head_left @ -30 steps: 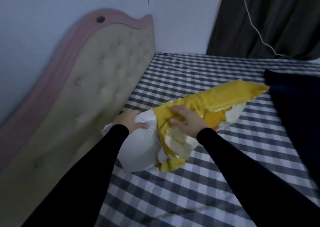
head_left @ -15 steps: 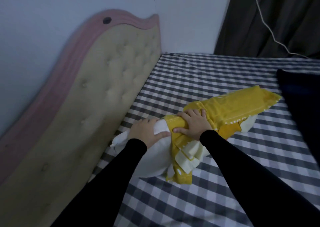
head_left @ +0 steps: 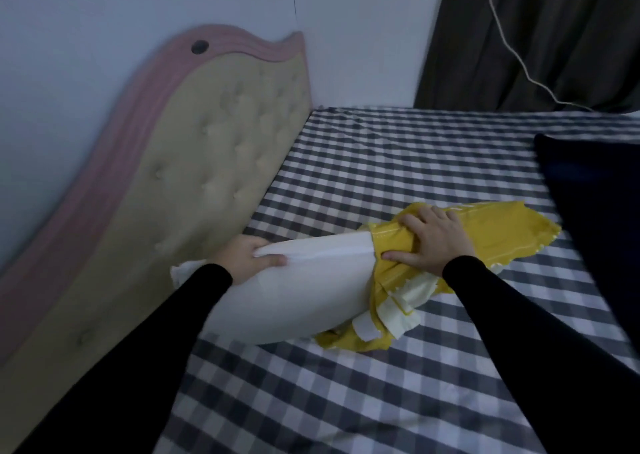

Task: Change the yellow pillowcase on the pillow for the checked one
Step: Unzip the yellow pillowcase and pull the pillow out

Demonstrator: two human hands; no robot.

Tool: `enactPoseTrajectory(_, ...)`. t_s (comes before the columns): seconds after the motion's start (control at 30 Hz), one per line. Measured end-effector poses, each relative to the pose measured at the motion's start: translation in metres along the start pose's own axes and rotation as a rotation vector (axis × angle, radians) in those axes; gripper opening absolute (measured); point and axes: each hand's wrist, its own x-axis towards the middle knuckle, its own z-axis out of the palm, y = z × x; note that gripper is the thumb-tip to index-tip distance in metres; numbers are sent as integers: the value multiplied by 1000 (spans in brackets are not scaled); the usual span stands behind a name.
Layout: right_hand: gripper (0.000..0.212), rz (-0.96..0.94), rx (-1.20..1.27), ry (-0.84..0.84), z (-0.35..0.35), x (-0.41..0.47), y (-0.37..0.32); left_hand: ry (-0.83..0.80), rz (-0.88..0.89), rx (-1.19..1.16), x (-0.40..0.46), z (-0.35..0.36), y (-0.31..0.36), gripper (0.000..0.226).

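A white pillow [head_left: 298,291] lies on the checked bed, its left part bare. The yellow pillowcase [head_left: 491,235] is bunched over the pillow's right end, with pale flaps hanging at its open edge. My left hand [head_left: 247,258] grips the bare top edge of the pillow near the headboard. My right hand [head_left: 433,242] grips the bunched yellow pillowcase where it meets the bare pillow. No separate checked pillowcase can be made out.
A padded beige headboard [head_left: 214,162] with a pink rim runs along the left. The bed carries a grey-and-white checked sheet [head_left: 398,162]. A dark blue cloth [head_left: 595,218] lies at the right. A dark curtain [head_left: 540,38] and a white cable [head_left: 516,48] hang behind.
My right hand has drawn the yellow pillowcase further right along the pillow, baring much more white. My left hand stays gripping the pillow's left end.
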Motion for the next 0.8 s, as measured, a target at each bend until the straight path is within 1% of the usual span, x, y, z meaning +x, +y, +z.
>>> enactPoseTrajectory(0.1,87,8,19,37,-18,8,-21,15,-58,-4,-4,-26,-14,19)
enactPoseTrajectory(0.17,88,21,2,-48,-22,11,-42,-7,-90,63,-1,-28,-17,29)
enactPoseTrajectory(0.23,86,30,-37,-143,-16,7,-57,-3,-89,246,6,-11,-13,57)
enactPoseTrajectory(0.27,84,54,-31,-161,-11,4,-61,13,-64,368,8,3,-6,64)
enactPoseTrajectory(0.33,82,113,25,-116,-4,-5,-68,56,-5,556,10,33,16,63)
enactPoseTrajectory(0.37,80,123,53,-73,-1,-9,-70,48,18,571,9,47,29,66)
enactPoseTrajectory(0.43,75,133,83,-14,4,-16,-71,17,105,508,5,69,46,74)
enactPoseTrajectory(0.47,75,145,96,-31,7,-21,-69,15,154,464,4,75,48,75)
enactPoseTrajectory(0.53,81,169,126,-96,12,-30,-63,48,224,413,2,82,43,75)
enactPoseTrajectory(0.63,91,128,127,-140,15,-38,-54,97,270,432,2,89,30,84)
enactPoseTrajectory(0.73,85,111,131,-130,17,-37,-53,123,254,409,6,92,28,72)
enactPoseTrajectory(0.8,85,103,114,-107,20,-40,-51,92,256,391,7,93,32,62)
